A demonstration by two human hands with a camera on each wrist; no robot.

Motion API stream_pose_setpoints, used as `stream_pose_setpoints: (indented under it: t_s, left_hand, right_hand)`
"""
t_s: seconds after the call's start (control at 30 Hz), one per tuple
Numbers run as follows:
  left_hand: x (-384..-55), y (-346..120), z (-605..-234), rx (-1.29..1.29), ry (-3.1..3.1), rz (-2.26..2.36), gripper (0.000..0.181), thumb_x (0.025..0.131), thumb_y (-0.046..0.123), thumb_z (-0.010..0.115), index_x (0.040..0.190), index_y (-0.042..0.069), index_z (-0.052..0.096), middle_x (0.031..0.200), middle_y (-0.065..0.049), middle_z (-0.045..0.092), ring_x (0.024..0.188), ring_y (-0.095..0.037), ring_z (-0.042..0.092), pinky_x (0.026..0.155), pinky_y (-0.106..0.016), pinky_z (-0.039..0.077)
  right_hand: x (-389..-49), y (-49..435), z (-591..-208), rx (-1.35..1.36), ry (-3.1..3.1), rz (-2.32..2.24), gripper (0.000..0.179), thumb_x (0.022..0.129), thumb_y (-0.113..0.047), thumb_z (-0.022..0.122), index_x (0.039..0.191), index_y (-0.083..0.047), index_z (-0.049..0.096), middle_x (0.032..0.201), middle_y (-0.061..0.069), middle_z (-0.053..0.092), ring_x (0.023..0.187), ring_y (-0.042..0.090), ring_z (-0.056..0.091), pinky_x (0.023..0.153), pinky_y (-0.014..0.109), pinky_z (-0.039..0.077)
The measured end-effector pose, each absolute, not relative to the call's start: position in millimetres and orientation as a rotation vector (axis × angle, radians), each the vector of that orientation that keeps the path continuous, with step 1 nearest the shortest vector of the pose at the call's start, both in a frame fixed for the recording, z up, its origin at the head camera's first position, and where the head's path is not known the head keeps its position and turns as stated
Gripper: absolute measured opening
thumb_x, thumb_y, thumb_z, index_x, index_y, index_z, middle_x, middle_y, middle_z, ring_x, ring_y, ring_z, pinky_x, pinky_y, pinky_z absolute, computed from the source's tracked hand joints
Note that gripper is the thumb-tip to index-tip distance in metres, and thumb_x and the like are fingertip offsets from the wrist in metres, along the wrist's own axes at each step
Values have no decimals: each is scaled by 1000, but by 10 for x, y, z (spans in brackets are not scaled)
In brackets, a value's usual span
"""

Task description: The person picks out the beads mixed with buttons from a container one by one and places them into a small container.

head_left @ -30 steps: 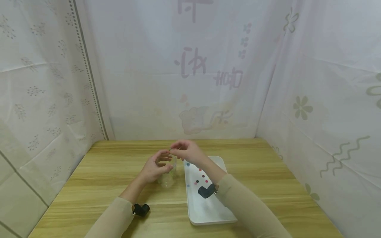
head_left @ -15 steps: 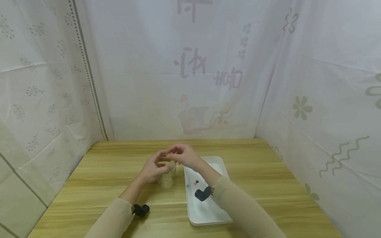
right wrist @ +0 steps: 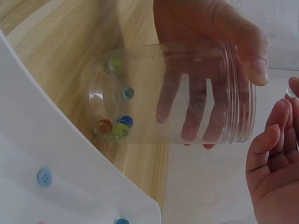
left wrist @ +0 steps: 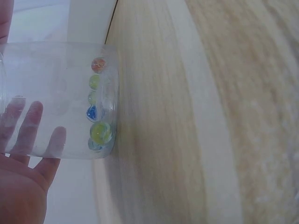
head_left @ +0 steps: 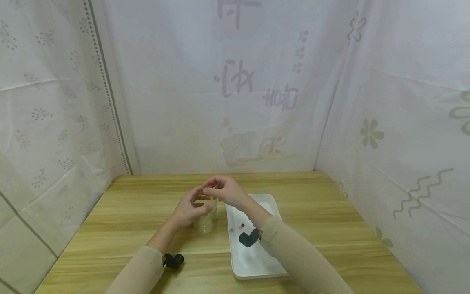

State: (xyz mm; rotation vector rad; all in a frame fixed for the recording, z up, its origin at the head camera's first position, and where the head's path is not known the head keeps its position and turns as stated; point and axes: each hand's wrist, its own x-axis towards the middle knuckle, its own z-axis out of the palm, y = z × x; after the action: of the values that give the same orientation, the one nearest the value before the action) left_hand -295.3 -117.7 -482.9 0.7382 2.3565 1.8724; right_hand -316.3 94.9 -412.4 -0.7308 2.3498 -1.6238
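Note:
A clear plastic jar (right wrist: 145, 102) with a threaded mouth and no lid stands just left of the tray. My left hand (head_left: 188, 210) grips it, fingers wrapped around the upper part. Several glass marbles lie on its bottom, among them a red one (left wrist: 98, 65), a blue one (left wrist: 91, 113) and a yellow one (left wrist: 101, 133). Over the jar's mouth, my right hand (head_left: 228, 192) pinches a small clear marble (right wrist: 290, 90) between thumb and fingertips, its other fingers curled loosely.
A shallow white tray (head_left: 253, 267) lies on the wooden table (head_left: 330, 228) under the right forearm. Several buttons sit in it, including a light blue one (right wrist: 45, 177) and a black one (head_left: 242, 225). Patterned white curtains (head_left: 176, 102) surround the table.
My right hand has moved slightly left, further over the jar's mouth, still pinching the marble. The left hand and the jar have stayed nearly in place.

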Motion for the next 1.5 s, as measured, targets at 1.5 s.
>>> stream_pose_setpoints:
  t_s: [1.5]
  left_hand:
    - [-2935, -1166, -4802, 736, 2362, 1893, 58, 96, 18, 78, 150, 12, 57, 146, -22, 66, 139, -46, 61, 118, -70, 48]
  right_hand:
    - [-3287, 1676, -4311, -594, 2449, -1744, 49, 104, -25, 76, 150, -15, 62, 141, 20, 65, 85, 21, 67, 67, 24, 55]
